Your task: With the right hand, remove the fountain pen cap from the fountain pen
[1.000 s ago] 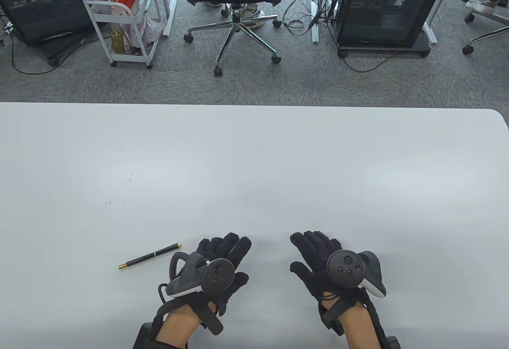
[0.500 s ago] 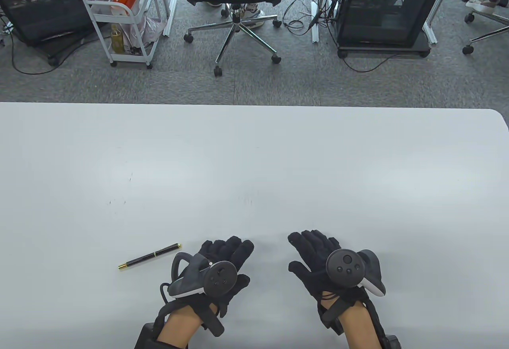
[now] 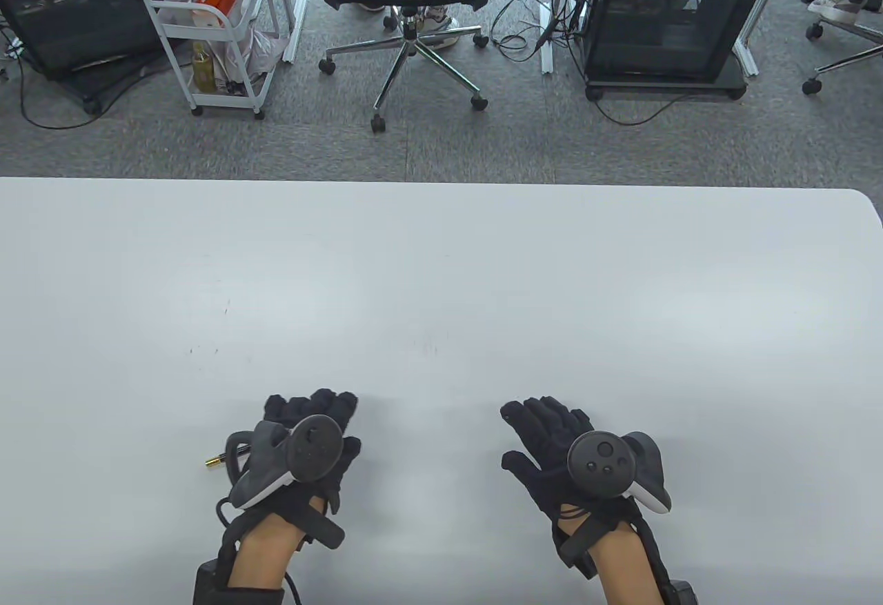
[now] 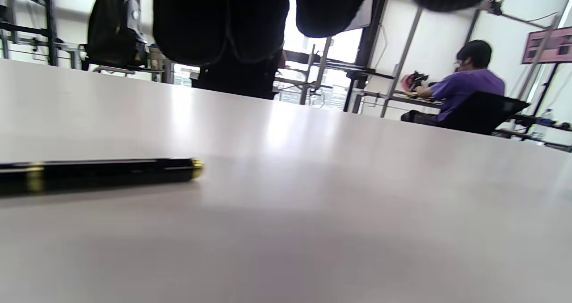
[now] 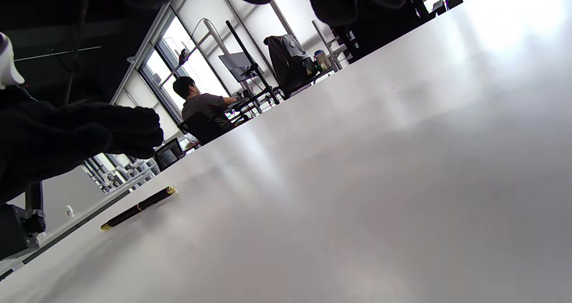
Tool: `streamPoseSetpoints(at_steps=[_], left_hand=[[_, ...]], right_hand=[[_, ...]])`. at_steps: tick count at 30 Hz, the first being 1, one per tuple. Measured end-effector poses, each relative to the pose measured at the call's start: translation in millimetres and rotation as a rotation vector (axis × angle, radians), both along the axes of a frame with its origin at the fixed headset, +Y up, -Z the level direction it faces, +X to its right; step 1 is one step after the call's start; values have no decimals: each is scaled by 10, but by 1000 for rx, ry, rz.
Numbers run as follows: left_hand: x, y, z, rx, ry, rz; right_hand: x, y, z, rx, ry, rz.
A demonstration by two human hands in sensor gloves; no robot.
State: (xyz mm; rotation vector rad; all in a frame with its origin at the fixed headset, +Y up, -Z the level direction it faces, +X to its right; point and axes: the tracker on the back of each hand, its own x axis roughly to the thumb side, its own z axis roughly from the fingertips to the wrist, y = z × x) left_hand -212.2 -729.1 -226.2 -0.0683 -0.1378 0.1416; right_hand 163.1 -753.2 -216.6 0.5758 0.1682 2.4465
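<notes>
Left hand (image 3: 310,439) hovers above the fountain pen (image 4: 96,174), fingers loosely curled, holding nothing; the left wrist view shows a clear gap between them. Pen lies flat on the white table (image 3: 441,274) near the front edge, cap on, 1 gold end poking out left of the hand. Right hand (image 3: 552,450) well apart, fingers spread, empty.

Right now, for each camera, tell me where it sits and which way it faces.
Table view: overhead, facing down and outward; left hand covering the slim black fountain pen with gold trim, right hand.
Left wrist view: low under gloved fingers, facing along the white table.
Right wrist view: low, tilted, facing left.
All share the pen.
</notes>
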Motion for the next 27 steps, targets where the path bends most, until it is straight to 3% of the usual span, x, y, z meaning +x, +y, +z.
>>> streamPoseSetpoints(at_steps=[5,11,15,18,27], left_hand=[[-373,-171,-57,-90,179,-135],[-438,-337,-115,-168,253,-334],[-423,-451,-149,-228,238,-383],[-435,-460,-144,-195,238,-352],[-459,-486,-148,-236,213,-329]], right_hand=[[-17,-9,-7,-2,6,18],[-4,-7,-7,-1,2,16],[12,-25,-17,-17,3,18],[20,-26,-12,-11,-5,7],[-1,-32,-14,-27,12,11]])
